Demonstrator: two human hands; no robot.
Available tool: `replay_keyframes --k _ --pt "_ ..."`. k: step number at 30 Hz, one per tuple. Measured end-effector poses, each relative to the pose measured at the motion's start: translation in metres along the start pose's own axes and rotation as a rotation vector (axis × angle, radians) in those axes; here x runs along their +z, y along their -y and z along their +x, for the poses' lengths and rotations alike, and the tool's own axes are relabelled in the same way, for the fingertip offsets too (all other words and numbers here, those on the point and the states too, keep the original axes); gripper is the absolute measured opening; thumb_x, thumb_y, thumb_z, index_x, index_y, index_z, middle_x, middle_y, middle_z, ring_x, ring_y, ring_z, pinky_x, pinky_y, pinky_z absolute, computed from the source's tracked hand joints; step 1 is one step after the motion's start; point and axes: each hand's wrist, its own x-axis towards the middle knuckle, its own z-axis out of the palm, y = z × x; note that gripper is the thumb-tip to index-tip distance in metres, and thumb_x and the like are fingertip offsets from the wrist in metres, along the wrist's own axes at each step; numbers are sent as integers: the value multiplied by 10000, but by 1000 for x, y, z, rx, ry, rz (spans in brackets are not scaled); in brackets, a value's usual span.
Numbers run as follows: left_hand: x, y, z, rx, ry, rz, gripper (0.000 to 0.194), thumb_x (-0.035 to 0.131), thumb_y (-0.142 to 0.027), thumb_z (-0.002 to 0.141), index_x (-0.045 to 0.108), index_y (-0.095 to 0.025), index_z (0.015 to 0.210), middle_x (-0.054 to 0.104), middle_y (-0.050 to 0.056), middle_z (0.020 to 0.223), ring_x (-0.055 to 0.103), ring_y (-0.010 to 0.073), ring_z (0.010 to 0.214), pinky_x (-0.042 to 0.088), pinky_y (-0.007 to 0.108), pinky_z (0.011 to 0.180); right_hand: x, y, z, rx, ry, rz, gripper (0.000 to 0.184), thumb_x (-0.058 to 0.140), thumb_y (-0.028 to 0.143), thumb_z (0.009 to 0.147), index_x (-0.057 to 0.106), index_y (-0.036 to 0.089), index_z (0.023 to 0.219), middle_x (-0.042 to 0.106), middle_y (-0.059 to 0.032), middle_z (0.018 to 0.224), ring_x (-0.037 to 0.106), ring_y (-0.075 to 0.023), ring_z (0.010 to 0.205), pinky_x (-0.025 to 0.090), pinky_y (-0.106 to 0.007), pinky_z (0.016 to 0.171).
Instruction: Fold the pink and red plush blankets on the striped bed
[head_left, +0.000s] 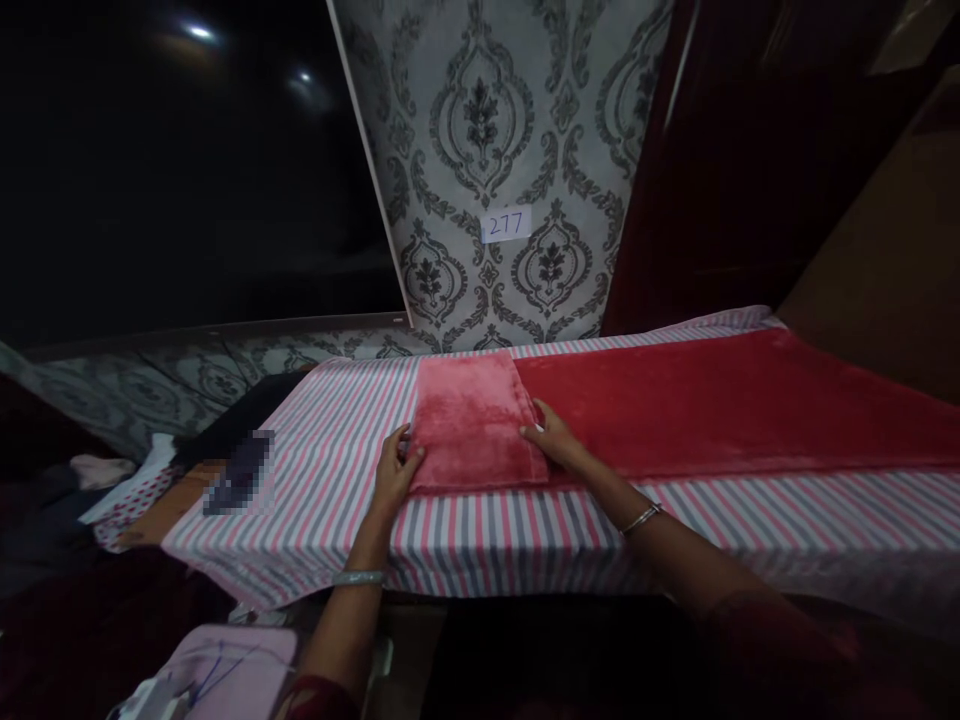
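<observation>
A long red velvety cloth (735, 400) lies across a table covered with a pink, grey and white striped sheet (330, 450). Its left end is folded over, showing a paler pink panel (472, 420). My left hand (396, 468) pinches the left edge of that folded panel near its front corner, thumb on top. My right hand (551, 440) rests on the panel's right edge where it meets the darker red cloth, fingers curled down onto the fabric. Both wrists wear a bangle.
A patterned grey wall with a paper label reading 277 (506, 224) stands behind the table. A dark cloth (240, 425) and a pile of clothes (97, 490) lie at the left. A dark red curtain (720, 160) hangs at the right. Pale fabric (225, 670) lies below.
</observation>
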Motion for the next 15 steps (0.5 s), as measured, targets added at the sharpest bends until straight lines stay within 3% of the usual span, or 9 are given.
replay_keyframes --k 5,10,15 --pt "-2 4 0 33 0 28 618 670 -575 757 592 -226 1261 592 92 1205 584 228 1036 480 385 903 -6 1 0 1 67 -140 701 677 206 730 508 171 1409 655 -92 1277 612 -263 1169 501 -370 979" --pt "-3 3 0 -26 -1 13 685 647 -631 745 571 -203 1273 613 110 1208 607 239 1040 498 387 887 -22 4 36 84 8 -224 699 677 322 805 474 126 1444 734 -123 955 702 -298 944 553 -419 864" --pt "-3 2 -1 -37 35 26 704 624 -641 760 555 -187 1294 626 124 1237 610 263 1117 489 420 956 -13 17 92 82 -26 -229 704 698 402 799 493 139 1419 700 -177 1142 678 -345 1061 527 -481 925"
